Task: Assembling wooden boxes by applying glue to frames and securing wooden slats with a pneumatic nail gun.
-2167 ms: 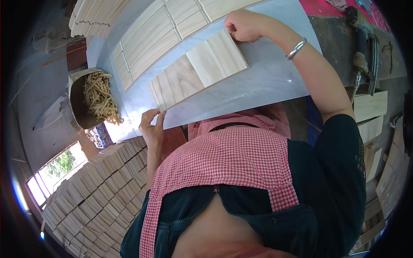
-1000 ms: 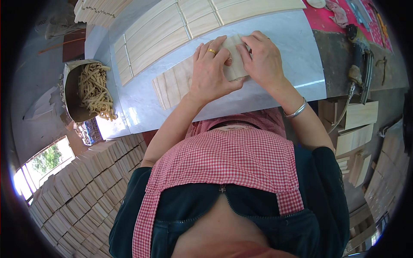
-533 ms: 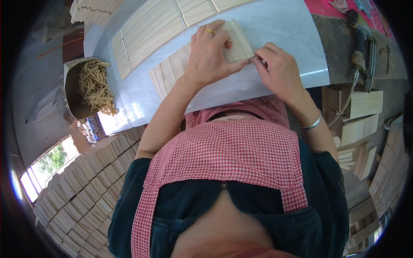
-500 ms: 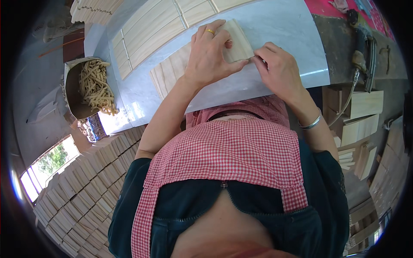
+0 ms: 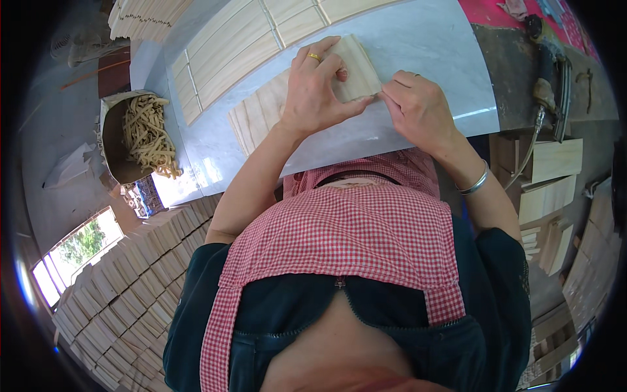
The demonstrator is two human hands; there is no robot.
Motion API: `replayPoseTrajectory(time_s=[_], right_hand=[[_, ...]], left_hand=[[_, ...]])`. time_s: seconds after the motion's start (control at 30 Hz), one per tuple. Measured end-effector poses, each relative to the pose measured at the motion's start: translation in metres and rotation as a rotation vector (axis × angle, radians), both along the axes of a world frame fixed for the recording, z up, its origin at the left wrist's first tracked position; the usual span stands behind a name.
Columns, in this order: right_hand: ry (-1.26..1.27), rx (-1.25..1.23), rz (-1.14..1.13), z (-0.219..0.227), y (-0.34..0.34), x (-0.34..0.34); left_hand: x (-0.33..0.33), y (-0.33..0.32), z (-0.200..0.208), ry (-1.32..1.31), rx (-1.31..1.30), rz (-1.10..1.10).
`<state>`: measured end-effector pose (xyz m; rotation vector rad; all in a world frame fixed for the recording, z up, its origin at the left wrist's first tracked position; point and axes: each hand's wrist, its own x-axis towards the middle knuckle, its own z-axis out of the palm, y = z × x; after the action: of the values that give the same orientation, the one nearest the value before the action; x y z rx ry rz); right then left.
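Observation:
A pale, grained wooden board point(image 5: 256, 117) lies at a slant on the grey-white tabletop point(image 5: 434, 46). My left hand point(image 5: 315, 88) lies across it, closed on it, with the fingers over the top and the thumb along the near edge. A yellow ring is on one finger. At the board's right corner my right hand point(image 5: 418, 108) is closed in a pinch. Its fingertips are close to my left thumb tip, and whatever they may hold is too small to make out. A silver bangle circles the right wrist.
Beyond the board lie joined wooden panels point(image 5: 228, 62) with pale bands. A box point(image 5: 116, 140) of tan strips stands left, near stacked boards point(image 5: 140, 287). At right are a hosed tool point(image 5: 543, 88) and more wooden pieces point(image 5: 555, 160).
My right fingertips have shifted slightly left and down at the board's corner. The left thumb has drawn back a little, and the board has stayed nearly in place.

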<state>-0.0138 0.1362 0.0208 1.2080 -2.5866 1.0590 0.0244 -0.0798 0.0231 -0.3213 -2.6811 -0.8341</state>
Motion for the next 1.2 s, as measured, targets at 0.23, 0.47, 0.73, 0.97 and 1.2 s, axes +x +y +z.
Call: replayPoseTrajectory(time_s=[0.23, 0.47, 0.73, 0.97, 1.2], right_hand=[[-0.223, -0.03, 0.041, 0.002, -0.001, -0.022], [-0.231, -0.239, -0.203, -0.022, -0.045, -0.027], [-0.145, -0.179, -0.218, -0.018, -0.052, -0.025], [0.011, -0.021, -0.534, 0.001, 0.071, -0.064], [0.078, 0.606, -0.947, -0.038, 0.231, -0.134]], left_hand=[[0.003, -0.002, 0.002, -0.03, -0.038, 0.013], [0.001, 0.003, 0.003, -0.016, -0.01, 0.008], [-0.001, -0.003, 0.002, -0.033, -0.006, 0.011], [0.006, -0.007, 0.001, -0.001, -0.088, 0.027], [0.007, -0.006, 0.0, 0.017, -0.104, 0.039]])
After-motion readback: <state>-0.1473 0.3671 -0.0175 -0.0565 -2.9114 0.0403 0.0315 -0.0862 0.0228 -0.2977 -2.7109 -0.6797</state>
